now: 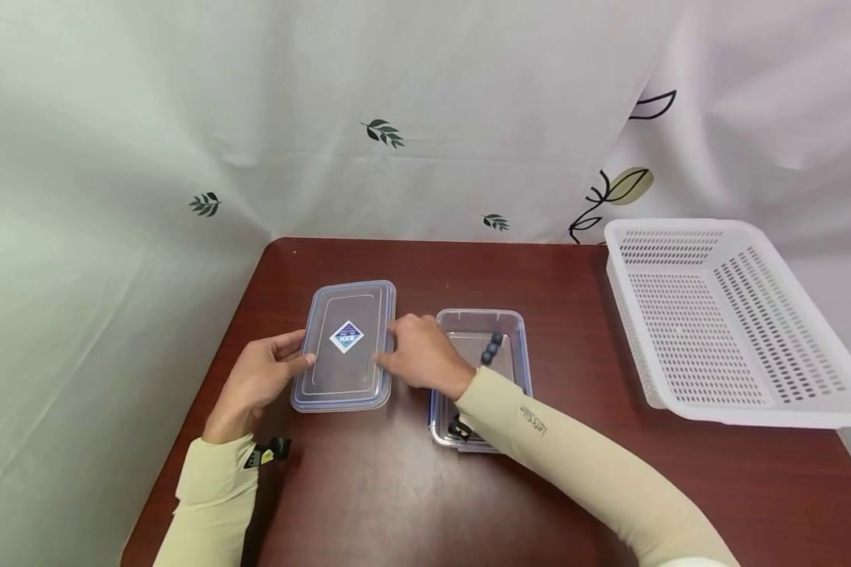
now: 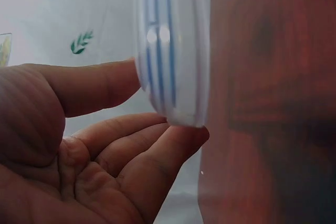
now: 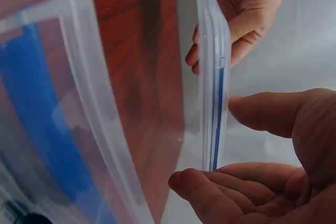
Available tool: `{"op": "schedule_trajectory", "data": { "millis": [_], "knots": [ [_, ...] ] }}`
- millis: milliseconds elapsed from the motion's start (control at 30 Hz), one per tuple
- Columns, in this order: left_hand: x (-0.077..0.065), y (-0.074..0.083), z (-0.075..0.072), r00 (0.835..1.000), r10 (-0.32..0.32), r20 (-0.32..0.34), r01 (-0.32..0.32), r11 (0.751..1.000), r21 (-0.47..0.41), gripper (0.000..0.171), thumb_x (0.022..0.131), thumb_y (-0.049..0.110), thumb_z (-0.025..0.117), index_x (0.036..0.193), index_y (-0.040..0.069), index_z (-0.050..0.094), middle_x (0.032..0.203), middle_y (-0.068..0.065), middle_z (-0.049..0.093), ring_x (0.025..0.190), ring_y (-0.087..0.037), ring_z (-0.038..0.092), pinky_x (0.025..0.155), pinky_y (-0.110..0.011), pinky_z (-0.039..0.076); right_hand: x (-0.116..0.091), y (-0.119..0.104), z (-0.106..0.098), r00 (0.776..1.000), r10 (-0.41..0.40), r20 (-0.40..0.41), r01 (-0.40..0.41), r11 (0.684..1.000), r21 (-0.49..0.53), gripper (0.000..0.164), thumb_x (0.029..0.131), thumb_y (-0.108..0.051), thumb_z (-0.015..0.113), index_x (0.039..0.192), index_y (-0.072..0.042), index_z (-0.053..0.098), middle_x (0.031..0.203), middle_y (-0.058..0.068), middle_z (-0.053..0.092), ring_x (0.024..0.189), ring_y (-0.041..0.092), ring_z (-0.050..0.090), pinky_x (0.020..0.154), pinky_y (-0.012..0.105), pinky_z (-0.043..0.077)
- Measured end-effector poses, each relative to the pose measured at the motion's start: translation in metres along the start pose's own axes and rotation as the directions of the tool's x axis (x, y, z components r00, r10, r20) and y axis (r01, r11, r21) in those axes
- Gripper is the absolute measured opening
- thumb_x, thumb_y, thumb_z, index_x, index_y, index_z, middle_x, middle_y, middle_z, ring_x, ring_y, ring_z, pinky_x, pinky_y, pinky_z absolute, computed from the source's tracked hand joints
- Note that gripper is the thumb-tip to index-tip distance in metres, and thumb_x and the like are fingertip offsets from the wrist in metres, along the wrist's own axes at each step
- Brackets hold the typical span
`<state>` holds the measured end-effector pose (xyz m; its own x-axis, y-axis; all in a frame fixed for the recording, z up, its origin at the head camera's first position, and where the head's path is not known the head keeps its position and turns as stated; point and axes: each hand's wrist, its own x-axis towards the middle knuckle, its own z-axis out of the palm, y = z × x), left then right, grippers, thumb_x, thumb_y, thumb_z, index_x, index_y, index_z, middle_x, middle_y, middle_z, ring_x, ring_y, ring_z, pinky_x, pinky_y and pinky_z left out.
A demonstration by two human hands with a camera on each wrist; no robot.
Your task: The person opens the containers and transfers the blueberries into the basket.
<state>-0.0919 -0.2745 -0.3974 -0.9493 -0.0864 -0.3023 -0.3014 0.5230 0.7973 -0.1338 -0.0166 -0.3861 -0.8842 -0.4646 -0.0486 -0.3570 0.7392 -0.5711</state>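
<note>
A clear plastic lid (image 1: 336, 372) with a blue-lined rim and a diamond-shaped sticker is held off the table between both hands. My left hand (image 1: 261, 376) pinches its left edge, thumb on top and fingers beneath. On the opposite edge my right hand (image 1: 425, 352) pinches it the same way. In the right wrist view the lid (image 3: 210, 87) shows edge-on with a gap to the table. To the right of the lid stands a clear plastic container (image 1: 480, 317), partly covered by my right forearm. Small dark blue balls (image 1: 492, 348), perhaps blueberries, lie in a row inside it.
A white perforated plastic basket (image 1: 648, 354) stands at the right of the dark red wooden table (image 1: 369, 488). Behind and to the left hangs a pale curtain (image 1: 312, 189) with leaf prints, close to the table's edges.
</note>
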Motion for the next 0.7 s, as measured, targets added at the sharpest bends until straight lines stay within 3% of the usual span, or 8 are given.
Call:
{"op": "schedule_trajectory", "data": {
  "millis": [100,233,433,700],
  "knots": [
    [0.002,-0.007,0.0,1.0,-0.01,-0.009,0.01,1.0,0.011,0.062,0.101,0.01,0.071,0.156,-0.002,0.047,0.152,-0.027,0.056,0.134,-0.041,0.062,0.105,-0.052,0.054,0.006,-0.003,0.007,0.999,0.04,0.022,-0.04,0.999,-0.015,0.024,0.092,-0.034,0.082,0.089,-0.011,0.073,0.071,0.001,0.067,0.067,0.018,0.064,0.06,0.033,0.054],
    [0.006,-0.015,0.002,1.0,-0.009,-0.015,0.01,0.999,0.039,0.061,0.101,0.008,0.07,0.156,-0.004,0.047,0.15,-0.028,0.057,0.134,-0.042,0.062,0.104,-0.053,0.054,0.012,-0.006,0.017,0.993,0.094,0.075,-0.092,0.995,-0.036,0.028,0.09,-0.029,0.081,0.074,-0.014,0.065,0.063,-0.002,0.06,0.059,0.016,0.061,0.05,0.029,0.049],
    [0.01,-0.023,0.007,1.0,-0.016,-0.002,0.016,0.999,0.039,0.059,0.101,0.006,0.069,0.155,-0.005,0.047,0.147,-0.03,0.058,0.132,-0.043,0.063,0.101,-0.052,0.057,0.019,-0.006,0.028,0.983,0.139,0.122,-0.128,0.987,-0.094,0.032,0.087,-0.027,0.084,0.067,-0.014,0.062,0.067,0.003,0.064,0.066,0.021,0.064,0.055,0.032,0.052],
    [0.013,-0.033,0.015,0.999,-0.029,-0.025,0.03,0.999,0.018,0.058,0.099,0.002,0.069,0.153,-0.005,0.05,0.146,-0.03,0.059,0.132,-0.042,0.063,0.1,-0.049,0.058,0.024,-0.001,0.038,0.984,0.11,0.142,-0.085,0.981,-0.175,0.031,0.086,-0.024,0.083,0.066,-0.015,0.061,0.072,0.004,0.067,0.071,0.022,0.065,0.063,0.036,0.055]
  ]
}}
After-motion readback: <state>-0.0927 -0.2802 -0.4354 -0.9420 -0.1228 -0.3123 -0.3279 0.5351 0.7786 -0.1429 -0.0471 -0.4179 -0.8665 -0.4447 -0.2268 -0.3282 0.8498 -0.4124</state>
